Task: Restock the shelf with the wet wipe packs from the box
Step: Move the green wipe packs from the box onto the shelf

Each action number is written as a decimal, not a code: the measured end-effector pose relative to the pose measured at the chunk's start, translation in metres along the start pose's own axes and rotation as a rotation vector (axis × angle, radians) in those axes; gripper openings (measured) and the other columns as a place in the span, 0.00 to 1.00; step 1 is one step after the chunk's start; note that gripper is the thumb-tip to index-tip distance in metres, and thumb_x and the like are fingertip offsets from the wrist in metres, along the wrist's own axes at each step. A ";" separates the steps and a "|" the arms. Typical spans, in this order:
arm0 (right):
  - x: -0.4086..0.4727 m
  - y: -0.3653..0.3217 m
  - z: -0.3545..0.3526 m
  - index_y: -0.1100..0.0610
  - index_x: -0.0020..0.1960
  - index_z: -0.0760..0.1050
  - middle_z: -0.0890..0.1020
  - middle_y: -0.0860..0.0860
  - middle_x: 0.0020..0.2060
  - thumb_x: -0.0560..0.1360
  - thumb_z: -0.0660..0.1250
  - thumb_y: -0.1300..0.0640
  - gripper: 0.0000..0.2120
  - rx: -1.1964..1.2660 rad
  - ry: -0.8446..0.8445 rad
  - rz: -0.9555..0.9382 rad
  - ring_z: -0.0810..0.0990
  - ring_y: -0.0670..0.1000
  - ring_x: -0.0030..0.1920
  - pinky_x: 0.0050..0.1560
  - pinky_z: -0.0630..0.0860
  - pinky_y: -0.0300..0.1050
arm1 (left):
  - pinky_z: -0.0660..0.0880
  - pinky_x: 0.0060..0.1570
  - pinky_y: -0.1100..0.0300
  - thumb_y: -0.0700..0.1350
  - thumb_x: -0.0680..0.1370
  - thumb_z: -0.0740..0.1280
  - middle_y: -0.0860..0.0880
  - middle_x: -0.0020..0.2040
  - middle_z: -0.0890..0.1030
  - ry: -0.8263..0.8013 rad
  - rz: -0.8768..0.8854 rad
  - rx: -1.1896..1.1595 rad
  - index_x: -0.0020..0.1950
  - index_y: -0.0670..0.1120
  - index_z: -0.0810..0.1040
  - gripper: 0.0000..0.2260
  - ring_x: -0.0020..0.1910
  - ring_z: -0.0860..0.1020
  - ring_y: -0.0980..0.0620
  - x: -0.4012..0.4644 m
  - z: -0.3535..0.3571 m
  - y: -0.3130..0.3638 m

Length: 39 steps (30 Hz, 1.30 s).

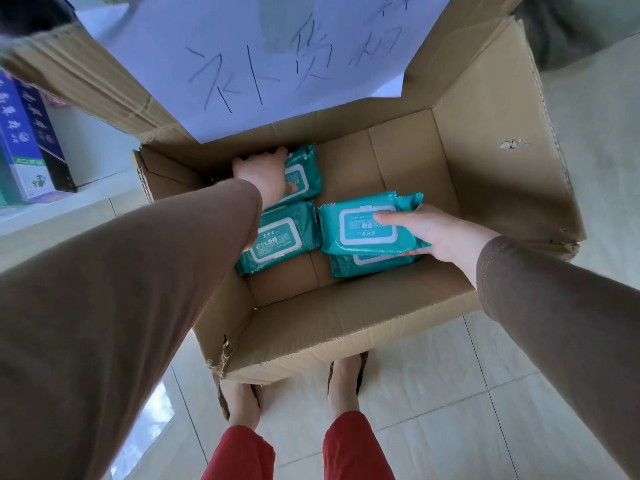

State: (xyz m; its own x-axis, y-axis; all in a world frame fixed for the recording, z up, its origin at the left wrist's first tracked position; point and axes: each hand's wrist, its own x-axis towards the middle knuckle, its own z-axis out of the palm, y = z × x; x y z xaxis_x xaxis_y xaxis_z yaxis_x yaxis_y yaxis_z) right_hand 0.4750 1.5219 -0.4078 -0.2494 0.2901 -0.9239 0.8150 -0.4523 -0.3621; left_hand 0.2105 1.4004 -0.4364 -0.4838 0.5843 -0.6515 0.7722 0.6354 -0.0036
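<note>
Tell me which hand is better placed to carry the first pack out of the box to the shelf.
Probably the right. The right hand already holds a pack raised above another pack, thumb on top. The left hand only grips the far pack, which looks to lie on the floor of the box.

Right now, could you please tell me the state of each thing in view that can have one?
Cardboard box: open, flaps up.
Far pack: flat, gripped by left hand.
Near-left pack: flat, untouched.
Top right pack: held by right hand.
Bottom right pack: flat, underneath.
</note>
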 end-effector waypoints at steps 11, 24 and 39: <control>0.006 0.002 0.001 0.49 0.53 0.80 0.87 0.46 0.39 0.59 0.81 0.40 0.26 -0.008 0.021 0.033 0.84 0.53 0.50 0.46 0.79 0.50 | 0.68 0.58 0.48 0.59 0.76 0.68 0.45 0.64 0.77 0.022 -0.020 -0.012 0.71 0.51 0.65 0.27 0.62 0.75 0.41 -0.007 -0.001 0.002; 0.003 -0.002 0.004 0.53 0.54 0.80 0.87 0.54 0.45 0.55 0.81 0.42 0.31 -0.007 0.081 0.043 0.85 0.57 0.50 0.46 0.81 0.50 | 0.64 0.62 0.46 0.57 0.76 0.68 0.46 0.67 0.75 -0.008 -0.030 -0.039 0.72 0.52 0.63 0.28 0.66 0.72 0.41 -0.006 0.000 0.001; -0.004 -0.005 0.010 0.56 0.54 0.79 0.86 0.57 0.47 0.53 0.80 0.42 0.34 0.034 0.111 0.076 0.84 0.60 0.51 0.55 0.81 0.57 | 0.65 0.62 0.45 0.58 0.76 0.69 0.46 0.67 0.74 -0.006 -0.038 -0.032 0.72 0.52 0.63 0.29 0.66 0.72 0.40 -0.004 0.001 0.002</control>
State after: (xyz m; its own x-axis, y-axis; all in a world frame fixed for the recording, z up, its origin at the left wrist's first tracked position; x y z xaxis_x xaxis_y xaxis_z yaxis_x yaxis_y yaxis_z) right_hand 0.4670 1.5143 -0.4039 -0.1269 0.3445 -0.9302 0.8109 -0.5040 -0.2973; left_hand 0.2150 1.3986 -0.4345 -0.5102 0.5564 -0.6558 0.7397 0.6729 -0.0046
